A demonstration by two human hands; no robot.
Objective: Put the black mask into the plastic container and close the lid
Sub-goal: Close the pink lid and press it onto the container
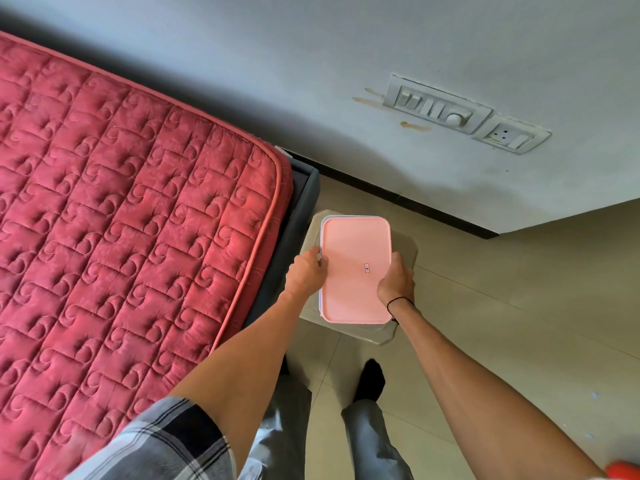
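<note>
A rectangular plastic container with a pink lid [355, 261] rests on a low beige stool [405, 245] beside the bed. The lid lies flat over the container, and a small sticker sits near its right side. My left hand [306, 270] grips the container's left edge, fingers curled at the rim. My right hand [396, 280] holds the right edge, with a black band on its wrist. The black mask is not visible; the lid hides the inside of the container.
A bed with a red quilted mattress [131, 216] on a dark frame stands close on the left. A white wall with a switch panel [450, 110] rises behind. My legs and a black-socked foot [370, 379] stand on the tiled floor. A red-orange object [623, 471] shows at the bottom right corner.
</note>
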